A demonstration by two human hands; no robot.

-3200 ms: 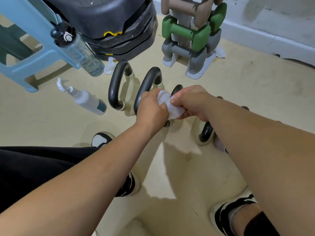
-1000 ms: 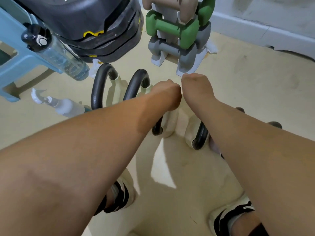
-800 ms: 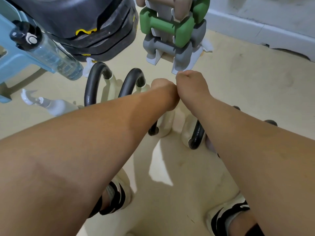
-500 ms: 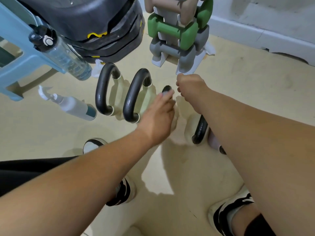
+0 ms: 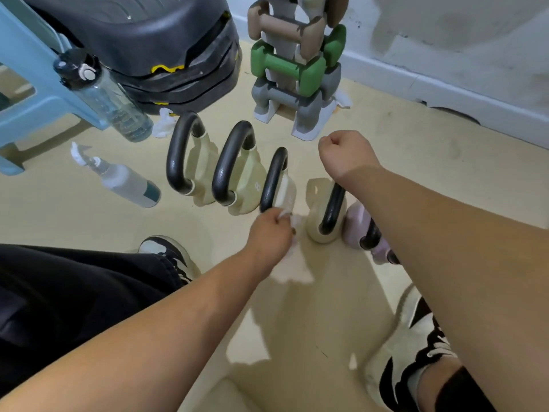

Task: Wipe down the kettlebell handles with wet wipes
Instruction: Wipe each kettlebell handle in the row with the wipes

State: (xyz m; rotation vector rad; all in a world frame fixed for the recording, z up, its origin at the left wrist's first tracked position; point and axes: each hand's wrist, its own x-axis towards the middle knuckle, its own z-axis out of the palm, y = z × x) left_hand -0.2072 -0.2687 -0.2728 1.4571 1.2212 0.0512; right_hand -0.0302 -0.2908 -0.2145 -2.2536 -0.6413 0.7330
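Several cream kettlebells with black handles stand in a row on the floor. My left hand [image 5: 269, 233] is closed on a white wet wipe [image 5: 287, 216] at the near end of the third kettlebell's handle [image 5: 273, 179]. My right hand [image 5: 344, 153] is a closed fist with nothing visible in it, and it hovers above the far end of the fourth kettlebell's handle [image 5: 332, 209]. The first handle [image 5: 178, 156] and second handle [image 5: 228, 162] stand to the left. A pinkish kettlebell [image 5: 358, 221] is partly hidden under my right forearm.
A spray bottle [image 5: 127, 182] lies on the floor at left. A clear water bottle [image 5: 110, 96] leans by a blue stool [image 5: 26, 84] and a black step platform [image 5: 154, 46]. A dumbbell rack [image 5: 294, 69] stands behind. A crumpled wipe [image 5: 163, 126] lies near it. My shoes [image 5: 166, 251] are close.
My left hand has drawn back toward me along the third handle, now with the wipe showing in it. My right fist has stayed at the far side, apart from the left hand.
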